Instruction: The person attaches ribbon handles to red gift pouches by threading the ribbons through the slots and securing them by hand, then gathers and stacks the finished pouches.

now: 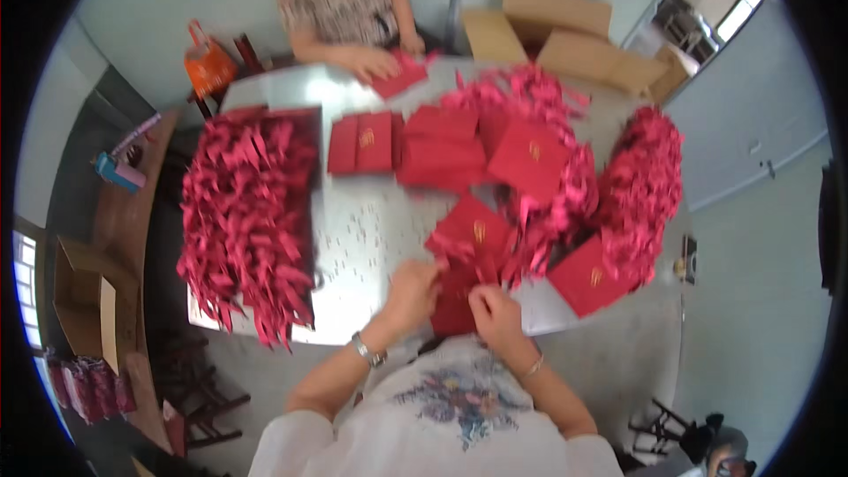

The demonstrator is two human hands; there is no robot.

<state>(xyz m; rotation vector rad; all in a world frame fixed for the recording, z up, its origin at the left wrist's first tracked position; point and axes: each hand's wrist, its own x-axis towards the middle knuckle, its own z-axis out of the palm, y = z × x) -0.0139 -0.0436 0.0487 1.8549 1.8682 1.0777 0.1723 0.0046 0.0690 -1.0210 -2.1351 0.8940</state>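
Observation:
At the table's near edge lies a dark red paper bag or sleeve (pixel 452 311), between my two hands. My left hand (pixel 412 295) is closed in a pinch at its left side, and my right hand (pixel 496 314) pinches at its right side. Red ribbon (pixel 481 267) runs up between my fingers; the exact grip is blurred. Just beyond lies another red bag (pixel 477 228) with a gold mark. Loose shiny ribbons (pixel 552 221) heap to its right. A further red bag (pixel 594 278) lies right of my right hand.
A large stack of red ribboned bags (pixel 243 212) fills the table's left side; another ribbon pile (pixel 645 185) stands at right. Red stacks (pixel 362 146) line the middle. Across the table, a person's hand (pixel 374 64) rests by red pieces. Open cardboard boxes (pixel 556 31) stand behind.

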